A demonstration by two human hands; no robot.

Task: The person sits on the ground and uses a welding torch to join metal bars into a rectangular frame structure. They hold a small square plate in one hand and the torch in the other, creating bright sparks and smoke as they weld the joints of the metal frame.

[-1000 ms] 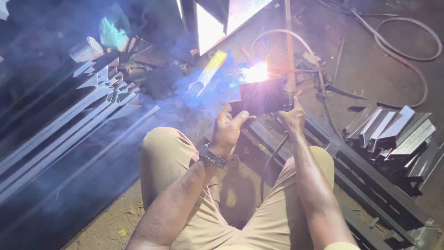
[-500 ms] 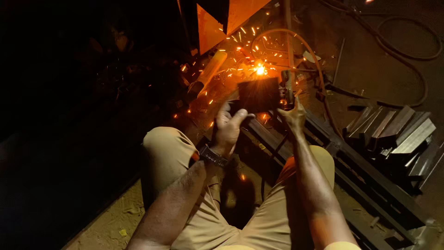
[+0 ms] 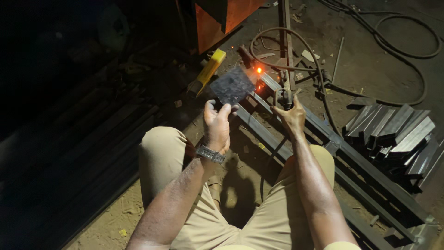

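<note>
— What does the left hand (image 3: 217, 124) hold?

— It holds a dark square plate, a welding shield glass (image 3: 231, 86), by its lower edge, fingers closed on it. The glass is tilted, a little above the centre of the frame, and the wrist wears a metal watch (image 3: 210, 153).

— And the right hand (image 3: 291, 118)?

— It is closed around the electrode holder (image 3: 283, 97), just right of the centre. A small orange glowing spot (image 3: 258, 70) is on the steel frame (image 3: 296, 139), just right of the glass.

— Where does the frame lie?

— On the dirt floor, running from the centre to the lower right, between the person's knees. A stack of cut angle pieces (image 3: 393, 132) lies at the right, a yellow tool (image 3: 208, 70) is left of the glass, and a cable (image 3: 393, 51) curls in the upper right.
</note>
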